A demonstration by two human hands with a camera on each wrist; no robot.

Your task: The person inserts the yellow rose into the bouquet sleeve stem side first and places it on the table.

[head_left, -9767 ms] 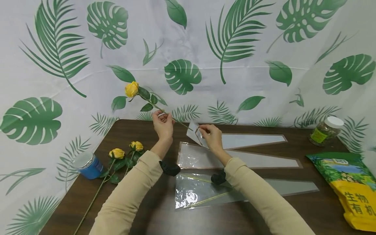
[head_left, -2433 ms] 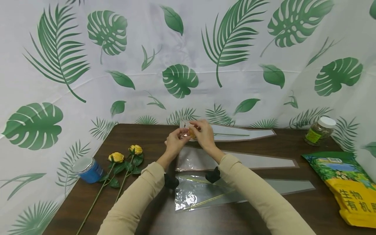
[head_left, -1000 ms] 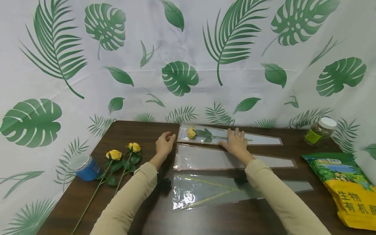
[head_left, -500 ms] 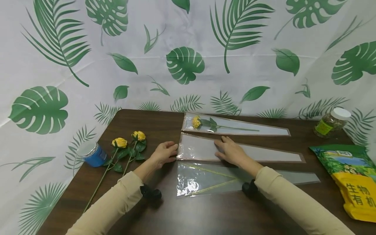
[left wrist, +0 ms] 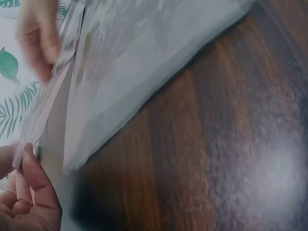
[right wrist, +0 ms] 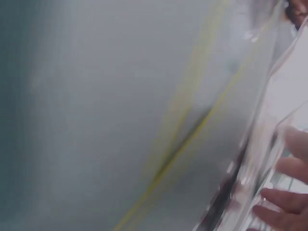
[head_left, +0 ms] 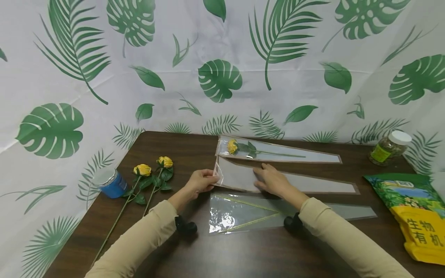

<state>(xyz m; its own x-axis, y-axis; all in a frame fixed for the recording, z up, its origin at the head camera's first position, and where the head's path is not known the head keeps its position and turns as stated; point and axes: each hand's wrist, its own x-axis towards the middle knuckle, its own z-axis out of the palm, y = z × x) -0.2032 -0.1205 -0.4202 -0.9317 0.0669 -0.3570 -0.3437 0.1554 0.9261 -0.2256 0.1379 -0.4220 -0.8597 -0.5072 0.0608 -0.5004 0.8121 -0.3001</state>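
Note:
My left hand [head_left: 201, 181] pinches the wide left end of the middle flower sleeve [head_left: 236, 174], a tapered clear bag with a white back and brown border. That end bends up from the table. In the left wrist view, thumb and fingers [left wrist: 36, 178] grip its edge. Farther along the same sleeve, my right hand [head_left: 272, 180] rests on it with fingers spread. Behind lies another sleeve [head_left: 323, 157] with a yellow rose [head_left: 232, 146] inside, its stem pointing right. Nearest me is a clear sleeve with yellow lines [head_left: 243, 216], flat on the table.
Two more yellow roses [head_left: 142, 170] lie at the left beside a blue can [head_left: 112, 185]. At the right stand a jar with a white lid [head_left: 389, 148] and a green and yellow bag [head_left: 413, 216]. A leaf-print cloth [head_left: 222, 38] hangs behind the brown table [head_left: 222, 255].
The yellow rose went from my left hand into the back sleeve, which now lies flat. Both hands then moved to the middle sleeve; the left has lifted its wide end.

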